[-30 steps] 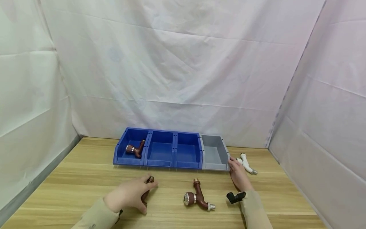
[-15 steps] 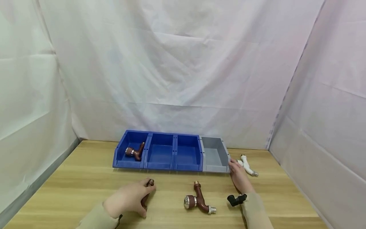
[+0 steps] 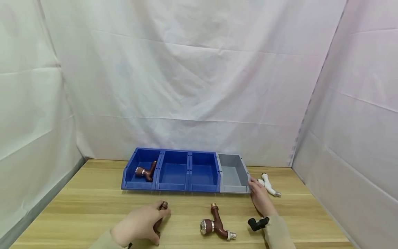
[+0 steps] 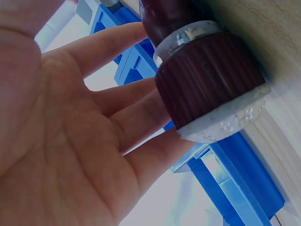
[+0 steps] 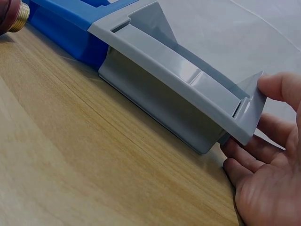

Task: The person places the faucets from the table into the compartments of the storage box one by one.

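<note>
In the head view my left hand [image 3: 140, 221] curls over a brown faucet [image 3: 159, 223] on the table, thumb at its near end and fingers at its far end. The left wrist view shows that faucet's ribbed knob [image 4: 211, 77] close up, fingers along one side. My right hand [image 3: 262, 198] grips the outer front corner of the grey bin [image 3: 231, 173]. From the right wrist, its thumb [image 5: 277, 86] sits on the rim and the other fingers lie underneath. Another brown faucet [image 3: 219, 224] lies between the hands.
Three blue bins [image 3: 174, 173] join the grey one in a row; the leftmost contains a brown faucet [image 3: 147, 173]. Right of the row lies a white faucet [image 3: 268, 185]. White curtains [image 3: 199, 86] enclose the wooden table [image 3: 77, 207].
The whole head view has shifted slightly, with the bins and table now lower in it. My left hand stays around the faucet, and my right hand keeps its grip on the grey bin.
</note>
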A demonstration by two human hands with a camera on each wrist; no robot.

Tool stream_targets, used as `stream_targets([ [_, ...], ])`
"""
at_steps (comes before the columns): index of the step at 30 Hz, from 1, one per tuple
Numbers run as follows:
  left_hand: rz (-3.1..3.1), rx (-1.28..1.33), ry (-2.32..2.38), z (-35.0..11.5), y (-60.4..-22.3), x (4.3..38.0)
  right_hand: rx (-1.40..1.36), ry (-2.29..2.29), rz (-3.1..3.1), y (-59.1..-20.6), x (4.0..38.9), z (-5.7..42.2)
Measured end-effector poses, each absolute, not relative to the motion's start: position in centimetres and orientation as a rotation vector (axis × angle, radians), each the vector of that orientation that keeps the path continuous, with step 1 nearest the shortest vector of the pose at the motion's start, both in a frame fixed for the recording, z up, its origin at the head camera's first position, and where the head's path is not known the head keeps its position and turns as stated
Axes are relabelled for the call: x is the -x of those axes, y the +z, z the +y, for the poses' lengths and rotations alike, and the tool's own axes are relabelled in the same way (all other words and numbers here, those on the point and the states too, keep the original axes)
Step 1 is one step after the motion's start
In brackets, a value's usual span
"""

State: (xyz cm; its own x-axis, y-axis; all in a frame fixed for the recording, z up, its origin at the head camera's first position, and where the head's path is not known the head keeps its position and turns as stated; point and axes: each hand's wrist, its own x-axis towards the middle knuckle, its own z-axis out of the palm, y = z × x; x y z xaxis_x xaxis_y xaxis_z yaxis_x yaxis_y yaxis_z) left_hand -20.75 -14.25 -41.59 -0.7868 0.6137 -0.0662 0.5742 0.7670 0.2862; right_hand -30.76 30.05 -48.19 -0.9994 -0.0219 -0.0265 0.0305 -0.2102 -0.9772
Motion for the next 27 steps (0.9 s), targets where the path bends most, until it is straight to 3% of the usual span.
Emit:
stream_targets([
  [27, 2.811, -0.953, 0.382, -13.9, -41.4, 20.0, -0.029, -2.448, 1.934, -48.1, 30.9, 30.1],
])
